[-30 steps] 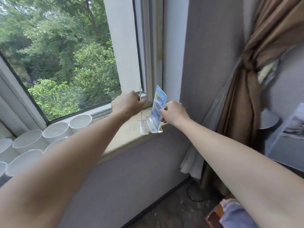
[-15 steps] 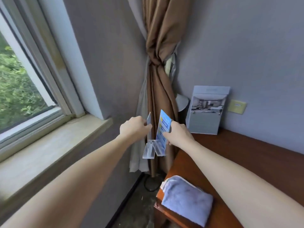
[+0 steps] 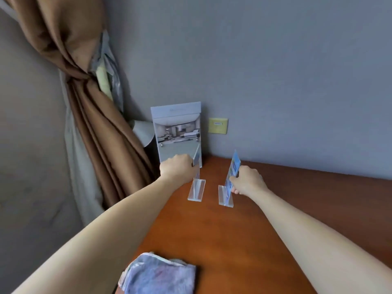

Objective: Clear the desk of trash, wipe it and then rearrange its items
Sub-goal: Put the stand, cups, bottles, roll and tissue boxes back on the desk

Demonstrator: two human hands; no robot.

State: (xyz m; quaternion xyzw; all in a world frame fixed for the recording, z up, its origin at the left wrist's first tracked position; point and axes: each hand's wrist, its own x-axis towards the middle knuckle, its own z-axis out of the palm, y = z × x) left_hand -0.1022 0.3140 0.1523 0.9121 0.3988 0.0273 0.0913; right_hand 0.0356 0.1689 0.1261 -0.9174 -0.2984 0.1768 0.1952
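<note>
The left hand (image 3: pixel 178 167) has a firm grip on a clear stand (image 3: pixel 197 187), the right hand (image 3: pixel 248 181) on a blue card stand (image 3: pixel 226 195); both are side by side, apart, at the back corner of the table (image 3: pixel 233 240).

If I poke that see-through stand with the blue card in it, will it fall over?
It probably would tip: the stand is tall and thin on a narrow base. It looks like stiff clear plastic, so it likely won't bend. It seems light, since the right hand holds it alone with a pinch.
</note>
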